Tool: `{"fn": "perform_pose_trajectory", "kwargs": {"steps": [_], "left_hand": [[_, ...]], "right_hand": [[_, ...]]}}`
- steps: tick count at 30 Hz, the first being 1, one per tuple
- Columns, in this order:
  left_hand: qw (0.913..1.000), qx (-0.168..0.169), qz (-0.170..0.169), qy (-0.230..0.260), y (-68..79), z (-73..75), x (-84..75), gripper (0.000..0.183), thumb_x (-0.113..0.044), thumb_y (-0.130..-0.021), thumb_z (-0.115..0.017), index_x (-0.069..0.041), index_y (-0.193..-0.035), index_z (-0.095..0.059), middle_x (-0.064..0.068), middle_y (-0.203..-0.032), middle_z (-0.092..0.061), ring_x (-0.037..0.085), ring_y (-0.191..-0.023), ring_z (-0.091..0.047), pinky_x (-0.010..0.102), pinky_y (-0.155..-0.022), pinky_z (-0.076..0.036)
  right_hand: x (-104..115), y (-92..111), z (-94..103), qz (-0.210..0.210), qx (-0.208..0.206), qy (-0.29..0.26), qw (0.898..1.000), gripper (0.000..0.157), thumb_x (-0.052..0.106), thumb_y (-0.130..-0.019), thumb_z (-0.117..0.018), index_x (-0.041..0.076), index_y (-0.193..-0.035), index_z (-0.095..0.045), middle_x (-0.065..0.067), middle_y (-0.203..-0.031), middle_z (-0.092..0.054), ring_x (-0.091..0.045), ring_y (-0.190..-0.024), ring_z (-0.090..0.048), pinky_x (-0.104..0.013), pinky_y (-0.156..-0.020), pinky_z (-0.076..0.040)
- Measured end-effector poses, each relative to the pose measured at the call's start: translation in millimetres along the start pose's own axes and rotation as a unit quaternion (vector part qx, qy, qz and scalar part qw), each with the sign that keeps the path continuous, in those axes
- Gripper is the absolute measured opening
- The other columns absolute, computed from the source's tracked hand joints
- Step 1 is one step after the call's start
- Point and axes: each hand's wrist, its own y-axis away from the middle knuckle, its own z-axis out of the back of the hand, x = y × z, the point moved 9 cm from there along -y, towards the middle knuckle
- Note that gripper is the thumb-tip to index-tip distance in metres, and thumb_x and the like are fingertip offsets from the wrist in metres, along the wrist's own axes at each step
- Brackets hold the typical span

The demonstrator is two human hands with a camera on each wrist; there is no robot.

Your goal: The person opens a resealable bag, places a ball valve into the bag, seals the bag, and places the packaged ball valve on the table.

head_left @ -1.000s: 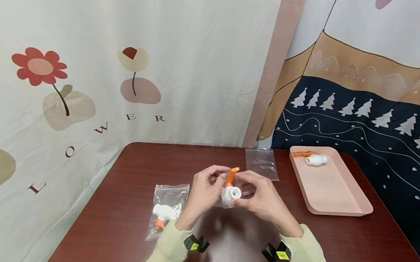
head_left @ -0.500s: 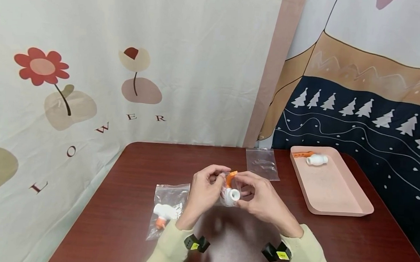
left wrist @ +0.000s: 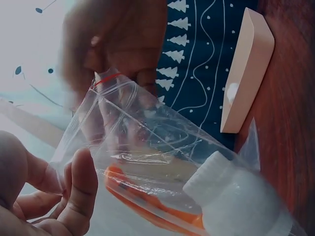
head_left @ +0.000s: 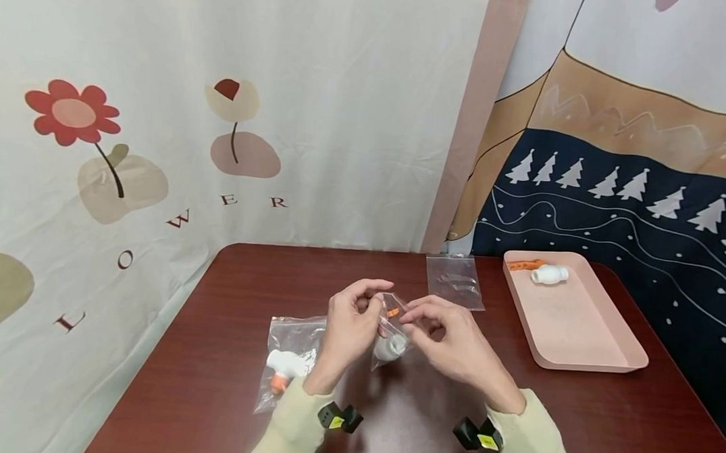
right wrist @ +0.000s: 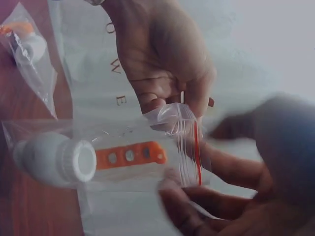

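Observation:
A small clear zip bag (head_left: 386, 304) hangs between the hands. Inside it lies a white ball valve (head_left: 389, 348) with an orange handle (right wrist: 152, 151). My left hand (head_left: 351, 326) pinches the bag near its red-striped zip (right wrist: 198, 152), thumb against fingers. At the opposite end of that zip is my right hand (head_left: 452, 335), its thumb and fingers at the bag's edge, apparently pinching it. Motion blurs the right fingers in both wrist views. In the right wrist view, the valve's white body (right wrist: 42, 156) sits at the bag's bottom.
Another bagged valve (head_left: 287, 364) lies left of the left forearm. A flat clear bag (head_left: 454, 282) lies toward the table's back edge. At the right, a pink tray (head_left: 578, 324) contains a loose white valve (head_left: 549, 274) with an orange handle.
The valve, earlier partly outside the bag with its handle upright, has sunk down into the bag. My right hand has shifted from the valve to the bag's zip edge.

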Motion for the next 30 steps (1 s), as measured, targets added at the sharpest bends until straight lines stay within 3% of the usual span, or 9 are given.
{"fn": "perform_pose_trajectory", "kwargs": {"steps": [4,10,15,18,21,26,30], "left_hand": [[0.9999,-0.006,-0.014,0.0,-1.4,0.7,-2.5,0.028,0.002,-0.098,-0.056,-0.016,-0.107,-0.076,0.011,-0.072,-0.067,0.014,-0.045,-0.062,0.033,-0.042,-0.053],[0.9997,0.006,-0.02,-0.013,-3.1,3.2,-3.0,0.036,0.004,-0.094,-0.054,-0.021,-0.106,-0.076,0.017,-0.075,-0.066,0.015,-0.043,-0.059,0.035,-0.04,-0.053],[0.9949,0.047,-0.039,-0.081,-4.1,4.0,-4.8,0.043,0.004,-0.089,-0.052,-0.028,-0.097,-0.08,0.008,-0.066,-0.063,0.009,-0.039,-0.045,0.023,-0.039,-0.039],[0.988,0.079,-0.052,-0.122,-3.5,2.4,-6.8,0.04,0.002,-0.089,-0.053,-0.026,-0.089,-0.081,-0.002,-0.063,-0.058,0.008,-0.045,-0.041,0.021,-0.045,-0.033],[0.9791,0.104,-0.071,-0.16,-2.4,0.4,-10.1,0.036,-0.001,-0.088,-0.055,-0.027,-0.084,-0.08,-0.007,-0.065,-0.054,0.009,-0.053,-0.043,0.02,-0.05,-0.034],[0.9629,0.127,-0.101,-0.216,-2.3,1.9,-14.1,0.025,-0.008,-0.086,-0.062,-0.028,-0.077,-0.073,-0.009,-0.066,-0.05,0.009,-0.059,-0.048,0.021,-0.056,-0.039],[0.9558,0.152,-0.108,-0.227,-3.0,3.9,-13.3,0.024,-0.023,-0.094,-0.07,-0.023,-0.07,-0.069,-0.01,-0.069,-0.05,0.009,-0.063,-0.049,0.022,-0.058,-0.041]], "right_hand": [[6.3,2.8,-9.7,0.016,0.029,0.05,0.998,0.007,0.029,-0.087,-0.081,0.026,-0.091,-0.076,0.001,-0.112,-0.072,-0.012,-0.094,-0.065,-0.026,-0.076,-0.053],[18.4,4.7,-4.0,0.07,-0.007,0.073,0.995,0.014,0.011,-0.085,-0.078,0.024,-0.081,-0.073,-0.004,-0.116,-0.071,-0.01,-0.09,-0.066,-0.028,-0.075,-0.054],[19.8,4.3,4.2,0.079,-0.006,0.055,0.995,0.014,0.009,-0.087,-0.078,0.021,-0.082,-0.072,-0.001,-0.125,-0.067,-0.002,-0.083,-0.066,-0.026,-0.071,-0.056],[21.0,4.3,6.9,0.088,0.004,0.051,0.995,0.014,0.01,-0.089,-0.076,0.021,-0.082,-0.071,0.0,-0.127,-0.067,-0.007,-0.094,-0.068,-0.026,-0.074,-0.055],[23.3,5.3,9.8,0.107,0.011,0.049,0.993,0.016,0.01,-0.09,-0.076,0.022,-0.08,-0.07,0.0,-0.128,-0.067,-0.013,-0.105,-0.067,-0.028,-0.081,-0.055],[25.4,7.0,17.9,0.131,0.021,0.035,0.991,0.022,0.007,-0.089,-0.075,0.025,-0.078,-0.068,0.003,-0.129,-0.066,-0.013,-0.107,-0.068,-0.029,-0.085,-0.055],[23.0,6.1,29.7,0.132,0.02,0.019,0.991,0.026,0.006,-0.09,-0.075,0.03,-0.081,-0.067,0.006,-0.126,-0.067,-0.017,-0.109,-0.068,-0.03,-0.088,-0.055]]}}
